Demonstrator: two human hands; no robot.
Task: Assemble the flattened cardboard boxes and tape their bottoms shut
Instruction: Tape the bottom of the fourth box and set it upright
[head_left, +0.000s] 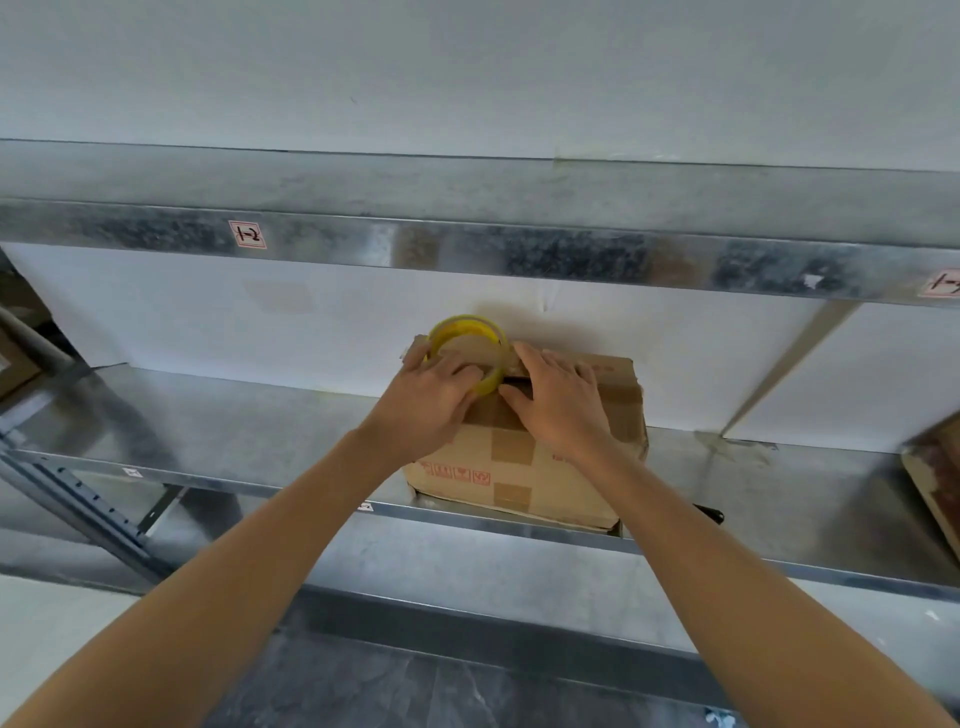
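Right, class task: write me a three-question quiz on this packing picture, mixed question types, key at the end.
1. True or false: the box sits on the floor.
2. Which hand holds the tape roll? A) left hand B) right hand C) neither
3. Fill in: the right hand lies ___ on top of the box.
Key: 1 false, it sits on the metal shelf; 2 A; 3 flat.

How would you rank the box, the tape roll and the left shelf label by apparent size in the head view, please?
1. Box, clearly largest, though partly covered.
2. Tape roll, gripped by the left hand.
3. Label, clearly smallest in this view.
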